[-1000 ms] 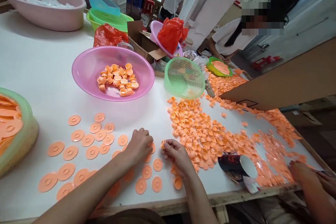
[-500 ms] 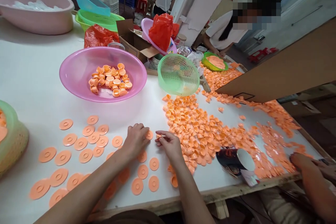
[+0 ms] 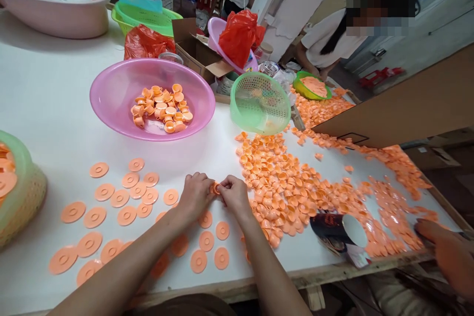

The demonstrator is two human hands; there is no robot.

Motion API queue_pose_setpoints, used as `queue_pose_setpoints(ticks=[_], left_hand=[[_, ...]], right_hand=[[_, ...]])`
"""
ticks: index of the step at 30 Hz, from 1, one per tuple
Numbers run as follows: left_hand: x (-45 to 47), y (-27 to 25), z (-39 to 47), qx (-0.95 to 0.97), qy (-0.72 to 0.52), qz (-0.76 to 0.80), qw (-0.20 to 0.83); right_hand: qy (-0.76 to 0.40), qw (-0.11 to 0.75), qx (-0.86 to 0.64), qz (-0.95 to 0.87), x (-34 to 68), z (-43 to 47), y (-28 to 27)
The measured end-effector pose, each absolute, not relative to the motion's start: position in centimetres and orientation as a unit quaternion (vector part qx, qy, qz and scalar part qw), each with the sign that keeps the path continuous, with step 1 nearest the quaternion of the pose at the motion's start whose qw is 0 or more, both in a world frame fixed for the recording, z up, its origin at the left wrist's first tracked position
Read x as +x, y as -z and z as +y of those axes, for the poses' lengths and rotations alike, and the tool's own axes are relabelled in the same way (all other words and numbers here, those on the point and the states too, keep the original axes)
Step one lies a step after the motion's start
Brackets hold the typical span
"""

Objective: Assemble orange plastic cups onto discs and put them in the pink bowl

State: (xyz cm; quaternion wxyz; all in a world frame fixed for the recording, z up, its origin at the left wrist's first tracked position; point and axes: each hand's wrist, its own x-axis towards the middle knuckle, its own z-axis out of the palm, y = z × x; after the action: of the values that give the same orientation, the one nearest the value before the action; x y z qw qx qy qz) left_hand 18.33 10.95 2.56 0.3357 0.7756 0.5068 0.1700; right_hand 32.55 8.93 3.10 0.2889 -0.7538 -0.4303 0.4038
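My left hand (image 3: 197, 192) and my right hand (image 3: 234, 197) meet above the white table, fingers closed. Between their fingertips is a small orange plastic piece (image 3: 215, 187); it looks like a toy cup against a toy saucer, partly hidden by the fingers. Flat orange toy saucers (image 3: 127, 216), each with a raised ring in the middle, lie spread to the left of and below my hands. Right of my right hand spreads a heap of small orange toy cups (image 3: 281, 182). Beyond my hands, a pink basin (image 3: 107, 108) holds several cups joined to saucers.
A green strainer basket (image 3: 274, 123) leans behind the heap. At the left edge stands a green basket (image 3: 29, 182) of orange pieces. A dark paper cup (image 3: 329, 227) lies at the table's front edge. Another person's hand (image 3: 431, 231) is at far right; a co-worker (image 3: 329, 39) works behind.
My right hand has moved left and closed in, bringing its toy cup against the saucer in my left hand. The view has shifted slightly.
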Motion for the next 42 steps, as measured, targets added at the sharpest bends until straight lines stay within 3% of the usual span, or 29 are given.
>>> queue_pose_setpoints(ticks=[6, 15, 20, 23, 25, 28, 30, 32, 36, 38, 42], left_hand=[[18.7, -3.3, 12.9, 0.658, -0.196, 0.52, 0.509], [19.9, -2.7, 12.4, 0.648, -0.19, 0.548, 0.494], [19.2, -4.9, 12.3, 0.634, -0.183, 0.551, 0.51], [16.2, -8.7, 14.5, 0.61, -0.309, 0.562, 0.465], [13.2, -12.0, 16.6, 0.582, -0.425, 0.585, 0.373], [9.2, -15.3, 18.5, 0.561, -0.494, 0.626, 0.223], [8.1, -15.1, 17.8, 0.612, -0.439, 0.619, 0.223], [8.4, -12.7, 15.7, 0.698, -0.32, 0.572, 0.287], [11.9, -5.9, 11.1, 0.812, -0.144, 0.469, 0.317], [14.0, -3.7, 10.2, 0.829, -0.132, 0.457, 0.295], [16.7, -2.4, 10.4, 0.812, -0.186, 0.474, 0.284]], right_hand=[[-0.422, 0.295, -0.739, -0.435, 32.8, 8.8, -3.5], [-0.353, 0.312, -0.758, -0.452, 31.9, 9.1, -2.3], [-0.429, 0.278, -0.701, -0.497, 34.4, 8.7, -4.5], [-0.273, 0.274, -0.731, -0.562, 37.3, 8.1, -6.0], [-0.156, 0.226, -0.761, -0.588, 38.7, 7.7, -6.2], [-0.111, 0.149, -0.761, -0.622, 39.4, 7.4, -5.2], [-0.116, 0.158, -0.749, -0.632, 39.1, 7.3, -4.3], [-0.146, 0.204, -0.743, -0.62, 38.5, 7.3, -3.8], [-0.32, 0.313, -0.743, -0.497, 36.8, 7.4, -3.9], [-0.379, 0.345, -0.743, -0.431, 36.0, 7.3, -4.1], [-0.369, 0.369, -0.744, -0.417, 35.1, 7.1, -4.1]])
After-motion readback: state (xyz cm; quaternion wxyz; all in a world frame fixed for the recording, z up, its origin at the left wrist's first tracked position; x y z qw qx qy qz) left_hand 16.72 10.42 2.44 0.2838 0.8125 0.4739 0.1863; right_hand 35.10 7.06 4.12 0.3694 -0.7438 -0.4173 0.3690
